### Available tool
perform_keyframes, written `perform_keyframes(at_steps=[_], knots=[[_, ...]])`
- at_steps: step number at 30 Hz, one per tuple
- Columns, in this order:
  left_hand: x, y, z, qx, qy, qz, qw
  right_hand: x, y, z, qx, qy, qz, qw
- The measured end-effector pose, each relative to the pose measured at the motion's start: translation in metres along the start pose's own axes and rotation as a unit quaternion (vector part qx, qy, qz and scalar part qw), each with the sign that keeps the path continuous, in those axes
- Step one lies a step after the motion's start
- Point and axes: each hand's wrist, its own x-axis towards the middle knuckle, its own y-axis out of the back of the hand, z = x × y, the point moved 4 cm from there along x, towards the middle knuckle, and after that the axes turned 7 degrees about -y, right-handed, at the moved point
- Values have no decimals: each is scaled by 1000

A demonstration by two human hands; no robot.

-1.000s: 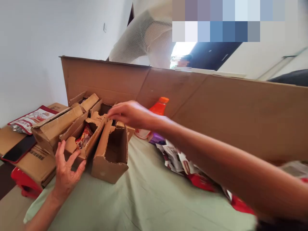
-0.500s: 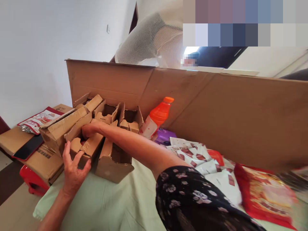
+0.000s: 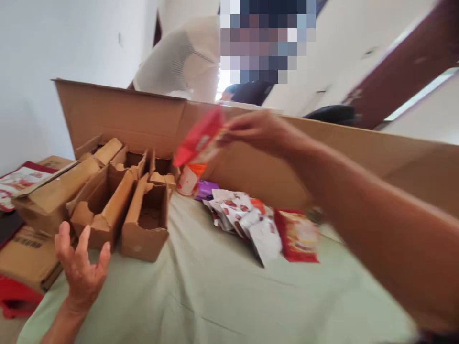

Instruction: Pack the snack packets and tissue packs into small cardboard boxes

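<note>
A red snack packet [image 3: 202, 136], blurred by motion, hangs from the fingers of my right hand [image 3: 256, 130], in front of the cardboard panel and partly over an orange bottle [image 3: 190, 180]. My left hand [image 3: 81, 267] is open, fingers spread, at the front end of a narrow cardboard box [image 3: 93, 224]. That box has an open top with no packet visible in it. To its right stands another open cardboard box [image 3: 145, 239]. White pouches with brown squares [image 3: 233, 210] and a red-and-yellow food packet [image 3: 297, 236] lie on the green cloth to the right.
A tall cardboard panel [image 3: 251, 148] runs along the back. Behind it a person in a light top [image 3: 172, 57] leans over. A purple pack [image 3: 207, 189] lies beside the bottle. At left are stacked cartons [image 3: 27, 248] and a red stool [image 3: 19, 296]. Green cloth [image 3: 229, 296] covers the surface.
My right hand has come out of the narrow box and moved up and right, carrying a red packet. My left hand has moved slightly down off the box's front. The view has turned right.
</note>
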Motion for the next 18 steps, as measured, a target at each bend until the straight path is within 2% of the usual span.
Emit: perform_keyframes(at_steps=[1,3,4,5,7,8,10,12,15,18], knots=[[4,11,-1,14,-2,8,1000,-11,19,14,-53,-18,-15,998],[16,30,-6,49,3,29,998,-25,47,40,-49,-11,-9,999],[24,38,-11,66,11,39,997,-28,53,52,-36,2,2,999],[33,43,-18,80,22,43,996,-29,54,62,-20,4,10,1000],[50,46,-34,102,54,38,993,-23,35,72,4,-8,17,1000],[58,44,-42,109,70,32,991,-17,16,71,4,-20,12,1000],[71,38,-54,116,96,21,988,-1,-36,56,-16,-34,-6,999],[79,34,-60,118,105,19,987,18,-103,27,-82,-29,-83,993],[83,32,-58,112,112,22,987,44,-193,-32,-69,34,-137,988],[79,33,-55,101,117,15,988,64,-259,-83,-88,122,-168,974]])
